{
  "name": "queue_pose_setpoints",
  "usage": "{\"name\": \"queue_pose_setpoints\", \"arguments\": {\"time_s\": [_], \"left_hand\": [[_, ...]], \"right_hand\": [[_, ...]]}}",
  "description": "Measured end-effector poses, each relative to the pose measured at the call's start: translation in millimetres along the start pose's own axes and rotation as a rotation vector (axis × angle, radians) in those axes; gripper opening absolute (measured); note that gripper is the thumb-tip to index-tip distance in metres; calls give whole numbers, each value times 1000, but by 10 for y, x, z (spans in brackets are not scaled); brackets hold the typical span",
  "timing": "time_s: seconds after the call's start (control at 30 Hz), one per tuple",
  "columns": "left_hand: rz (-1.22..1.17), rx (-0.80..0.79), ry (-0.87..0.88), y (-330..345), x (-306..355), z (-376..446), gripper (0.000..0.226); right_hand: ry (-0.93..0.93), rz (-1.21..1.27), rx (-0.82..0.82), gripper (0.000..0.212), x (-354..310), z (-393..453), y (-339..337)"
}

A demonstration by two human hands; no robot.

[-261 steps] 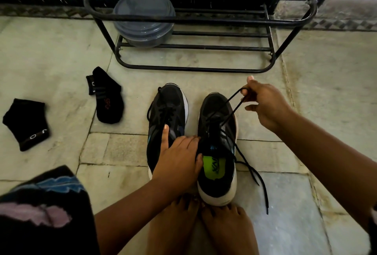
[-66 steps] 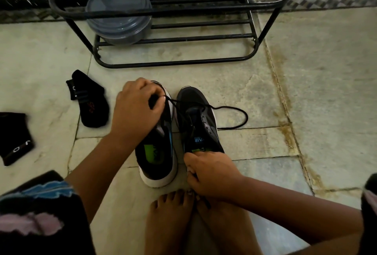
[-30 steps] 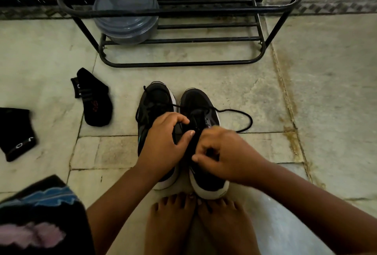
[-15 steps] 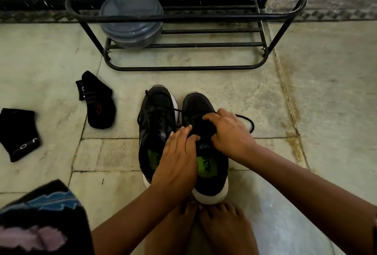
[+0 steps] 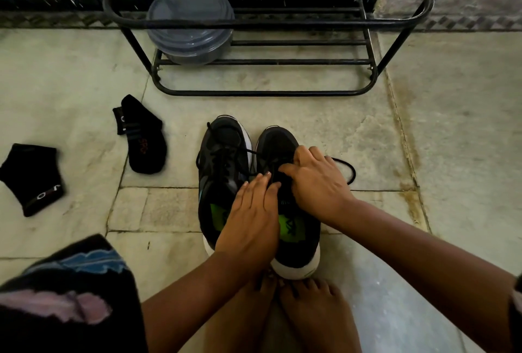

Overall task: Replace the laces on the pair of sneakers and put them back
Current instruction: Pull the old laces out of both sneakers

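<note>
A pale stone-tiled floor (image 5: 452, 126) runs to a dark wall base. Two black mesh sneakers (image 5: 223, 160) with green insoles stand side by side between the hands: the left hand (image 5: 251, 220) lies flat with straight fingers across their collars, the right hand (image 5: 316, 180) curls over the right shoe's black lace (image 5: 348, 169). Two black socks (image 5: 144, 138) lie leftward; a black metal rack (image 5: 254, 92) holding a grey lidded tub (image 5: 192, 33) stands beyond.

Black sneakers (image 5: 223, 160), green insoles (image 5: 288, 227)
</note>
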State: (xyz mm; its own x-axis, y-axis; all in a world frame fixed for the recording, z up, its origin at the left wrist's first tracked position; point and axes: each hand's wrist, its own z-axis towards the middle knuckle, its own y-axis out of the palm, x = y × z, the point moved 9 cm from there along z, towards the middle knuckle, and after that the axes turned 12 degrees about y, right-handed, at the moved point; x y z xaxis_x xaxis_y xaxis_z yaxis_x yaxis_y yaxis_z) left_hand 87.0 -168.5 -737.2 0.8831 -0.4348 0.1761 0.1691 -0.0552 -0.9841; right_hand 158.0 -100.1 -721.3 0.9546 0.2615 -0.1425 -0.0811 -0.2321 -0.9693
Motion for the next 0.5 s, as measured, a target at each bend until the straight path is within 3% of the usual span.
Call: {"name": "queue_pose_setpoints", "arguments": {"time_s": [0.27,0.5], "left_hand": [[23,-69,3,13,18,22,58],[48,-70,11,-4,28,31,59]], "right_hand": [[70,94,-61,15,5,226,1],[86,142,-32,17,118,186,-21]]}}
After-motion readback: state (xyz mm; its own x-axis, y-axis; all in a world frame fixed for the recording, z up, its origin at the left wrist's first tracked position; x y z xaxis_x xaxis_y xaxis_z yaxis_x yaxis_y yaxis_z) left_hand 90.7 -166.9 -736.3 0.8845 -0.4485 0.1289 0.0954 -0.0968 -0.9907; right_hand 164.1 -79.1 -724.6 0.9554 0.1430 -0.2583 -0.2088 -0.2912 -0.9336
